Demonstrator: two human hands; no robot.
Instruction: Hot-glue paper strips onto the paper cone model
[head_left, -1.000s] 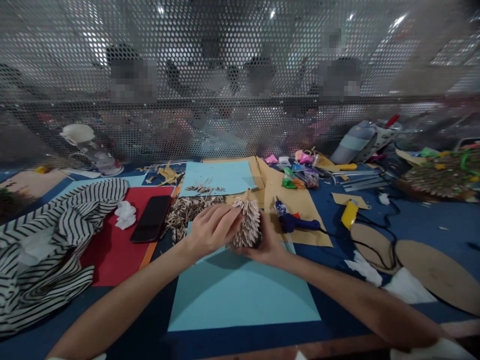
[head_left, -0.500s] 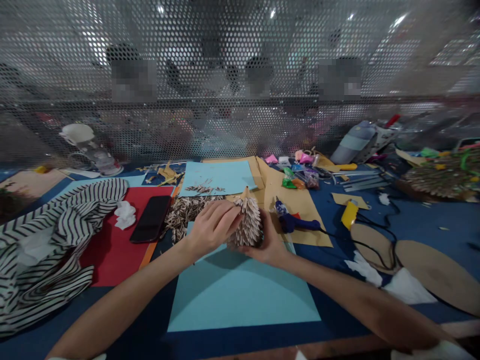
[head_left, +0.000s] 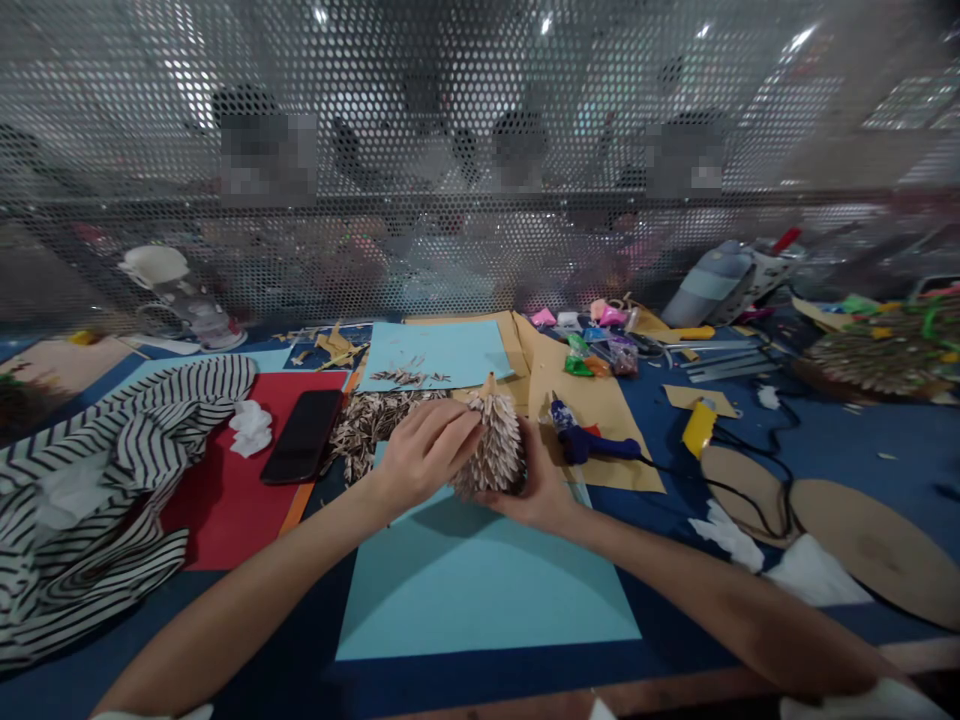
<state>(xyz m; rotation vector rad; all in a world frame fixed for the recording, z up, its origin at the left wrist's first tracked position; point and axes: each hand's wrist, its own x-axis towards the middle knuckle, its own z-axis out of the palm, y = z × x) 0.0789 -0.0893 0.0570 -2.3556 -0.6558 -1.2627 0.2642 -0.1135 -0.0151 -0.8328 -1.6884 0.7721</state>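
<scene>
A cone-shaped craft piece covered in overlapping pale seed scales [head_left: 495, 445] stands above a light blue paper sheet [head_left: 480, 585]. My right hand [head_left: 541, 485] cups it from the right and below, fingers wrapped round its base. My left hand [head_left: 421, 455] presses against its left side, fingers curled and pinched on the scales. A heap of loose sunflower seeds [head_left: 367, 425] lies just left of my left hand.
A black phone [head_left: 302, 436] lies on red paper [head_left: 225, 500]; striped cloth [head_left: 97, 480] at left. A blue glue gun [head_left: 592, 440] rests on brown paper, a yellow object [head_left: 699, 428] and cardboard ovals [head_left: 847, 530] at right. A perforated metal screen [head_left: 480, 150] stands behind, people beyond it.
The cone has tilted slightly leftward in my hands; my left fingers shifted a little along its side. Nothing else on the table has moved.
</scene>
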